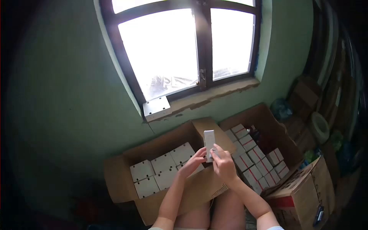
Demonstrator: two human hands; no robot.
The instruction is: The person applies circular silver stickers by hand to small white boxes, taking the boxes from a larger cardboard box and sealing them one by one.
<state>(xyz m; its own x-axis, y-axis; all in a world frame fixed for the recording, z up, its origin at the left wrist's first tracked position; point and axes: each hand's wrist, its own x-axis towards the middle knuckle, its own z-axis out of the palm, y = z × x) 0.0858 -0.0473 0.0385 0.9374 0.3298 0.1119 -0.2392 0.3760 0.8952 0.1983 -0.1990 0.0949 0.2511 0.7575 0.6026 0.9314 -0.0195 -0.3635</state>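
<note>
A narrow white box (pixel 209 138) stands upright between my hands, above the flap of the open carton. My left hand (pixel 192 163) holds its left side with curled fingers. Bent fingers of my right hand (pixel 224 165) press against its front and right edge; whether they also pinch a small pale piece there is too small to tell. Just below and left, the open cardboard carton (pixel 115 178) holds several white boxes (pixel 163 163) with dark spots on their edges. To the right, another open carton (pixel 264 115) contains white boxes with red stripes (pixel 256 154).
A white box (pixel 156 107) rests on the windowsill (pixel 214 94) ahead. At the lower right stands a cardboard box (pixel 306 188) with a dark object (pixel 318 214) on its side. A tape roll (pixel 320 127) and plastic bags (pixel 281 108) lie farther right.
</note>
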